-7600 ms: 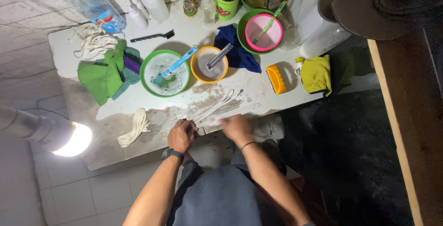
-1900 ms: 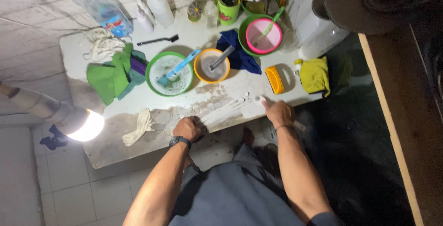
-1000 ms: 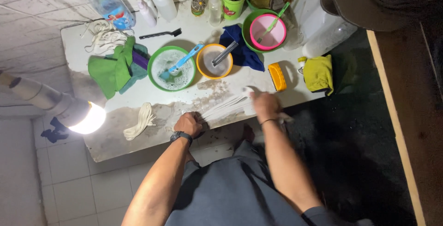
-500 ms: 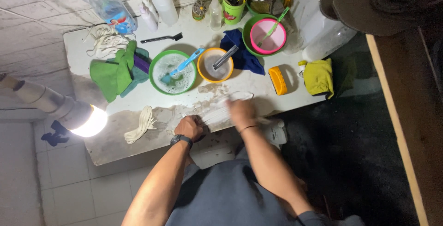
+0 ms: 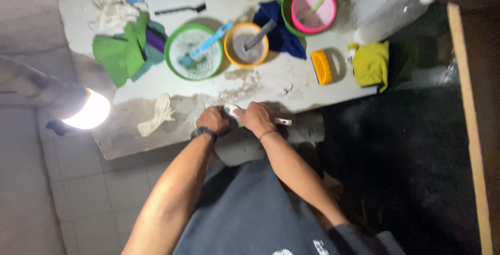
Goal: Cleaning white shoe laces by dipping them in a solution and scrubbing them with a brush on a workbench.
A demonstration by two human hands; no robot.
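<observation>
White strips [image 5: 281,121], hands now together

White strips [image 5: 245,113] bunched at the table's near edge.

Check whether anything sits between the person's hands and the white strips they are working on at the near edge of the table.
Nothing visible does. The left hand and right hand are both closed directly on the white strips at the table edge. The white cloth bundle lies off to the left, and the bowls stand farther back.
</observation>
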